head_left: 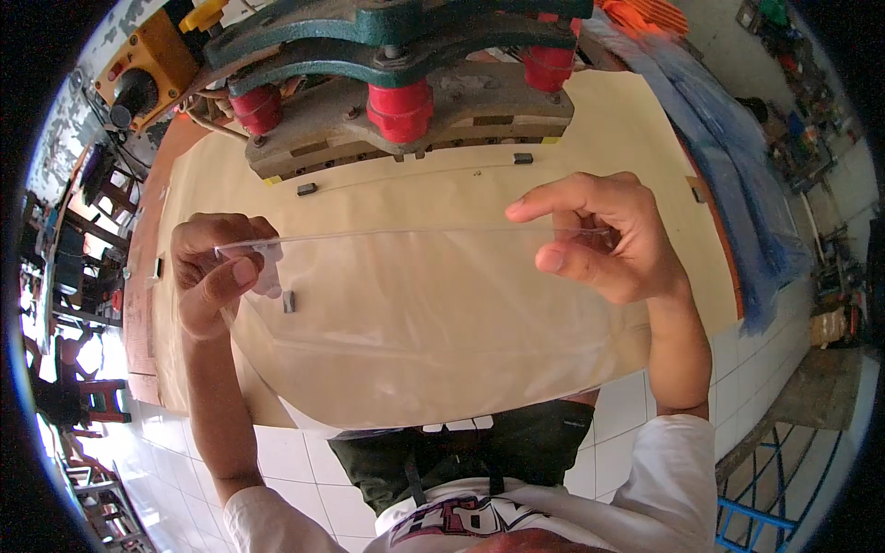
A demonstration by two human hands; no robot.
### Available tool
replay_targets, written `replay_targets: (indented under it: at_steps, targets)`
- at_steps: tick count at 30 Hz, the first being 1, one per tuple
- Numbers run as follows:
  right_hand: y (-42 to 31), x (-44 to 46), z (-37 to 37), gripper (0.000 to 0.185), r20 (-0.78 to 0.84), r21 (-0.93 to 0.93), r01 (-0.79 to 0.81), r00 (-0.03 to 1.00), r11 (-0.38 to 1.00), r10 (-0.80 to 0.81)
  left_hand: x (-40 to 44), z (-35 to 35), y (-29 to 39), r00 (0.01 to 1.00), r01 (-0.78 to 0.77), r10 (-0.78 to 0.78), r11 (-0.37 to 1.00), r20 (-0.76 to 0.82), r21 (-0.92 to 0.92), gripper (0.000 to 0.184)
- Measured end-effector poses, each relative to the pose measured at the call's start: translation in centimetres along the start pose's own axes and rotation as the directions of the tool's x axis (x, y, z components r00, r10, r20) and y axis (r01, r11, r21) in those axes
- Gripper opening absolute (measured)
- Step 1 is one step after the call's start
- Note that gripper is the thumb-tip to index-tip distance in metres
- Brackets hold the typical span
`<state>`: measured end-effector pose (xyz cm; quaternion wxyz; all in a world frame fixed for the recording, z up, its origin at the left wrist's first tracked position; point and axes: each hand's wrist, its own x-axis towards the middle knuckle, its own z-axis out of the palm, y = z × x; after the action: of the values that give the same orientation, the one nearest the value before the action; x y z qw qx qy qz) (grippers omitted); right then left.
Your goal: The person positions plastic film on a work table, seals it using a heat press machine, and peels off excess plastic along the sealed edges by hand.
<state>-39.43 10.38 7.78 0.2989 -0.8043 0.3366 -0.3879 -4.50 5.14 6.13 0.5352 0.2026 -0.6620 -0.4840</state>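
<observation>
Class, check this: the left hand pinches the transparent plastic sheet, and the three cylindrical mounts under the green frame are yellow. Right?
Not quite: the head view shows the three cylindrical mounts under the green frame are red, not yellow. The left hand does pinch the transparent plastic sheet.

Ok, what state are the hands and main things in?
Clear thin plastic sheet: far edge straight, rest loose.
Left hand: pinching the sheet's left end.
Right hand: thumb and forefinger apart, grip unclear.
Teal and red metal press: raised or lowered, unclear.
Small dark grey blocks: lying apart on cream table covering.
Blue translucent plastic sheeting: crumpled.
</observation>
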Motion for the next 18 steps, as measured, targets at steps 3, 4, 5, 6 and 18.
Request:
replay_targets:
  at_steps: [3,4,5,6,18]
  targets:
    - [0.16,0.1,0.15,0.031,-0.039,-0.001,0.056,0.998,0.998,-0.056,-0.05,0.06,0.05,1.0,-0.002,0.002,1.0,-0.006,0.0,0.013]
    - [0.09,0.1,0.07,0.031,-0.032,-0.01,0.048,0.998,0.999,-0.049,-0.05,0.04,0.06,1.0,0.001,-0.001,1.0,-0.007,0.001,0.012]
    - [0.06,0.09,0.02,0.031,-0.025,-0.02,0.04,0.999,0.999,-0.041,-0.03,0.01,0.05,1.0,0.001,-0.001,1.0,-0.006,0.001,0.012]
    - [0.07,0.07,0.02,0.031,-0.025,-0.02,0.04,0.999,0.999,-0.041,0.01,-0.02,0.05,1.0,-0.001,0.001,1.0,0.004,0.001,0.012]
    - [-0.2,-0.03,-0.18,0.027,0.035,-0.021,-0.004,0.999,1.0,0.005,-0.03,0.09,0.0,1.0,0.006,-0.005,1.0,-0.009,0.017,0.014]
